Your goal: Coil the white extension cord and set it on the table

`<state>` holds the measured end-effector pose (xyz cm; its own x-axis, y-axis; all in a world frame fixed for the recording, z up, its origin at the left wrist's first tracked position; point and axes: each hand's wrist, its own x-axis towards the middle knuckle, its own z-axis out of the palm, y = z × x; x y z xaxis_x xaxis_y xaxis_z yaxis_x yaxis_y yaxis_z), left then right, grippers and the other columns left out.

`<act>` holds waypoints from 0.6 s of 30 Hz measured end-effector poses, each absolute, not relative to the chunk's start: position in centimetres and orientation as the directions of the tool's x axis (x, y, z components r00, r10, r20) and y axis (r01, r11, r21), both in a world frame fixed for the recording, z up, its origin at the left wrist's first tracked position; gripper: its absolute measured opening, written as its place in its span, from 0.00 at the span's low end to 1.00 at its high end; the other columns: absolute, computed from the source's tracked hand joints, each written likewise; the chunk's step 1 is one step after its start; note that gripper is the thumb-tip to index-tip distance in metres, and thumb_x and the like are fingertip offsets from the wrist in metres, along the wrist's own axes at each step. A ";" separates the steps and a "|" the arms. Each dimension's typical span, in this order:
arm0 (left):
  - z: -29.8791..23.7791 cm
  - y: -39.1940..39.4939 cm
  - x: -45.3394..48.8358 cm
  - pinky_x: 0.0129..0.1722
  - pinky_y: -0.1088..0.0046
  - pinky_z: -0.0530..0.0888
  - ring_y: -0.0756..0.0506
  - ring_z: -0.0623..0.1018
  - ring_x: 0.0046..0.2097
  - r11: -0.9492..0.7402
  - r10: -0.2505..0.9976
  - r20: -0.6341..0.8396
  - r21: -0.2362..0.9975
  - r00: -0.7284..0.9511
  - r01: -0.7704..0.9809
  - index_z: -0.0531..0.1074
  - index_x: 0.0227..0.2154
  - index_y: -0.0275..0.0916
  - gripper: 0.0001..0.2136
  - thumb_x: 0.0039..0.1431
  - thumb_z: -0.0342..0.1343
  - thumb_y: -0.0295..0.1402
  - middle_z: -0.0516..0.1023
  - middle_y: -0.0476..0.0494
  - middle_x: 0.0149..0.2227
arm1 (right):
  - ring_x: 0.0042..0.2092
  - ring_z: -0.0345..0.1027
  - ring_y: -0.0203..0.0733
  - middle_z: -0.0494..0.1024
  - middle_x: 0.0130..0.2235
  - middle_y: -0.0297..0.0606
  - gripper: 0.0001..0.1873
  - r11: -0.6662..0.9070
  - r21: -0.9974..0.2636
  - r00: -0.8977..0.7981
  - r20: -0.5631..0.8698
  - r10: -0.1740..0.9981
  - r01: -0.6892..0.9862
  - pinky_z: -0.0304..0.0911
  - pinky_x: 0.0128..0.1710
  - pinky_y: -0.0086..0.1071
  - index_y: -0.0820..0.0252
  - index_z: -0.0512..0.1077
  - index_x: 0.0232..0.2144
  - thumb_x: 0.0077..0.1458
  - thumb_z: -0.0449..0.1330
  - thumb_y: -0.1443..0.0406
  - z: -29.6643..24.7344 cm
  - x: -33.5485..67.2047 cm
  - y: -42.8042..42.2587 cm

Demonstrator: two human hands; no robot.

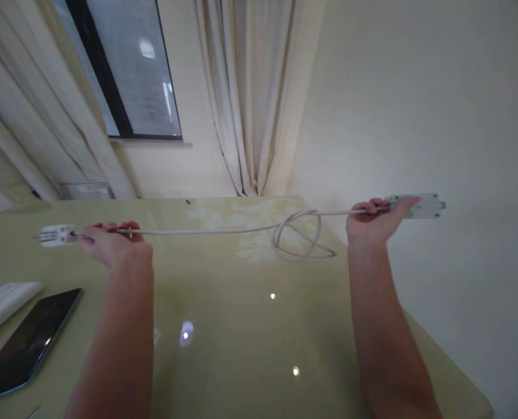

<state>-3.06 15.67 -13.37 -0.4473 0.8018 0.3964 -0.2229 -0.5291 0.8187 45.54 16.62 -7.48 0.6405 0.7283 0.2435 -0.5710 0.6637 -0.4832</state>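
Observation:
A white extension cord [206, 231] is stretched between my hands above the table, with a loose knotted loop [300, 235] right of the middle. My left hand [114, 241] is closed around the cord just behind its white plug [58, 235], whose metal prongs point left. My right hand [375, 218] is closed on the flat, pale socket block [425, 206] at the other end and on the cord where it enters. Small dark screw spots show on the block's face; I cannot see any sockets.
A shiny yellow-green table [228, 349] lies below, its edge slanting at the right beside a plain wall [437, 105]. A black tablet or phone [27, 343] and a long white object [6, 302] lie at left. Curtains [252, 93] and a window [132, 64] are behind.

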 end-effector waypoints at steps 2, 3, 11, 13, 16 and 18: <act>-12.6 15.2 -2.0 0.23 0.72 0.43 0.56 0.51 0.17 -0.651 0.654 0.411 0.733 -0.635 -0.196 0.56 0.28 0.41 0.22 0.75 0.27 0.43 0.42 0.53 0.17 | 0.17 0.48 0.20 0.60 0.21 0.20 0.30 0.670 -0.520 0.666 0.233 0.708 -0.530 0.52 0.16 0.17 0.53 0.55 0.23 0.45 0.69 0.44 -7.5 45.2 17.0; -12.0 14.9 -1.1 0.23 0.72 0.43 0.56 0.53 0.17 -0.681 0.602 0.398 0.708 -0.693 -0.185 0.59 0.30 0.42 0.19 0.76 0.31 0.41 0.47 0.54 0.18 | 0.17 0.47 0.21 0.59 0.22 0.20 0.29 0.669 -0.543 0.681 0.223 0.698 -0.507 0.51 0.16 0.19 0.53 0.55 0.24 0.47 0.68 0.44 -7.3 44.6 17.2; -7.9 12.7 8.5 0.18 0.75 0.51 0.56 0.58 0.20 -0.632 0.725 0.476 0.746 -0.498 -0.208 0.78 0.38 0.44 0.05 0.61 0.62 0.37 0.68 0.53 0.25 | 0.19 0.53 0.28 0.67 0.23 0.24 0.26 0.449 -0.806 0.327 0.336 0.883 -0.385 0.53 0.18 0.24 0.55 0.63 0.30 0.56 0.62 0.40 -8.0 35.9 17.6; -8.1 11.8 11.5 0.17 0.75 0.53 0.55 0.59 0.20 -0.599 0.775 0.498 0.775 -0.390 -0.201 0.78 0.44 0.46 0.11 0.61 0.63 0.42 0.70 0.52 0.25 | 0.17 0.50 0.28 0.67 0.22 0.25 0.29 0.293 -0.901 0.121 0.267 0.956 -0.321 0.46 0.16 0.24 0.56 0.66 0.33 0.55 0.60 0.38 -9.3 33.7 17.1; -8.9 10.4 15.2 0.17 0.76 0.56 0.54 0.61 0.20 -0.561 0.821 0.522 0.813 -0.230 -0.157 0.79 0.48 0.45 0.16 0.62 0.62 0.44 0.71 0.51 0.25 | 0.17 0.47 0.28 0.68 0.21 0.27 0.32 0.126 -0.980 -0.166 0.151 0.974 -0.152 0.42 0.15 0.25 0.59 0.70 0.35 0.56 0.58 0.36 -11.1 31.1 16.3; -9.5 9.9 16.6 0.19 0.77 0.60 0.54 0.64 0.21 -0.544 0.838 0.530 0.831 -0.132 -0.117 0.81 0.47 0.43 0.15 0.60 0.63 0.43 0.74 0.49 0.27 | 0.18 0.49 0.28 0.68 0.22 0.28 0.31 0.167 -0.983 -0.285 0.180 0.942 -0.071 0.44 0.16 0.25 0.60 0.71 0.32 0.58 0.57 0.37 -11.9 30.0 15.8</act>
